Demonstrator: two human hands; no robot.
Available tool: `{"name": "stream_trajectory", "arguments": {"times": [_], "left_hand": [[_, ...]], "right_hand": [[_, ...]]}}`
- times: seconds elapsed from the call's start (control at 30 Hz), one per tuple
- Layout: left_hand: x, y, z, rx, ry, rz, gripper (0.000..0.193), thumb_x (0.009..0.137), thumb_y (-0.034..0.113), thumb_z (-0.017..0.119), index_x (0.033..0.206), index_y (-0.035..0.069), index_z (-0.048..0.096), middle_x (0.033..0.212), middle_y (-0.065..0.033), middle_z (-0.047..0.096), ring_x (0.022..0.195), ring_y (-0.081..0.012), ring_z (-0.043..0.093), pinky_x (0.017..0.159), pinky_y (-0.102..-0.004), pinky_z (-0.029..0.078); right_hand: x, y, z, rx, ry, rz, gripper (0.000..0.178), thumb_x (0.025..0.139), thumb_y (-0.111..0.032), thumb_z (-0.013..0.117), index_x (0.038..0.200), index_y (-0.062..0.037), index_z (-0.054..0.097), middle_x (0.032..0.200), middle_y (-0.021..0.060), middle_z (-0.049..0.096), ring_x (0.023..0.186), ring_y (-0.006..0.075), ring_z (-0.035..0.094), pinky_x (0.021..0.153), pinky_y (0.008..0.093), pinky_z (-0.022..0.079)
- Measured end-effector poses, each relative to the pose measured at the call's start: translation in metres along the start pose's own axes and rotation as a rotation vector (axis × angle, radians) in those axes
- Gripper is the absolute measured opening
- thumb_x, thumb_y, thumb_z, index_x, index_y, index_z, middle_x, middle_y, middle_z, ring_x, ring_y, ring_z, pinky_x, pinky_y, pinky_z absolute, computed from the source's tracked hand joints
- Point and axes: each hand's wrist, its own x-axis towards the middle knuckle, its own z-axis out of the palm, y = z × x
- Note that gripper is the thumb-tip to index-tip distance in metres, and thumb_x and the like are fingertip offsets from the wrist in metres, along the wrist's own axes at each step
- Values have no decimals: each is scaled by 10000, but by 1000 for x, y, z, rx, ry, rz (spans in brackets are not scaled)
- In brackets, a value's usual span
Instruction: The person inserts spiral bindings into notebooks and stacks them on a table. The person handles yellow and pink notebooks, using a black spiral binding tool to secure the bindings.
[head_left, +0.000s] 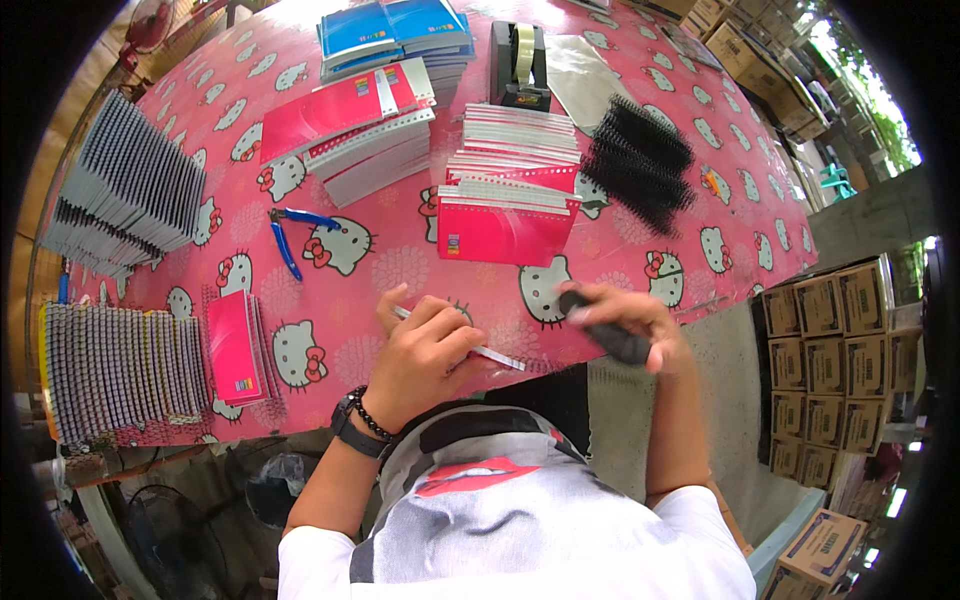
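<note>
My L hand (pixel 425 350) grips thin white pad (pixel 498 358) by pink worktop's (pixel 322 408) near edge, prob. for support; R hand (pixel 655 322), blurry black oblong (pixel 618 343)

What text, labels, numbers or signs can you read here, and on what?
Brown cardboard boxes: dark print; wording not copied here.
Bright pink paper notebook: small coloured label, too small to read.
Blue paper notebooks: orange-and-white print, too small to read.
Black plastic tape dispenser: light marking, too small to read.

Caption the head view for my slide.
Left hand holds a thin white-edged item; right hand, a blurred dark object; pink notebooks and black coils lie beyond.
</note>
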Motion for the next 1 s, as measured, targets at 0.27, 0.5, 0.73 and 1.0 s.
{"name": "stream_trajectory", "arguments": {"times": [0.27,0.5,0.73,1.0], "left_hand": [[-1,4,0,-16,33,0,229,589,236,802,758,192,654,768,65,577,839,-146,563,1011,-486,216],[-7,0,5,-26,57,-34,360,586,219,814,903,188,646,785,59,582,852,-150,567,1019,-480,218],[-12,-12,19,-390,460,-249,1052,565,197,902,1402,122,268,1094,-64,537,933,-195,567,980,-449,357],[-26,-20,29,-956,325,-495,862,667,107,855,1352,83,334,994,-33,553,908,-119,582,774,-276,493]], "right_hand": [[24,14,27,-240,-167,-51,591,657,-532,737,1001,-51,729,1132,208,644,975,304,598,875,388,452],[32,15,38,-240,-75,78,674,632,-623,686,945,-28,729,1143,208,639,1013,288,586,919,373,415],[35,18,46,-335,-7,86,715,689,-655,613,921,14,707,1138,210,630,1043,286,577,902,380,414],[37,33,42,-205,93,130,755,748,-682,573,984,27,686,1112,171,635,1011,236,588,913,354,419]]}}
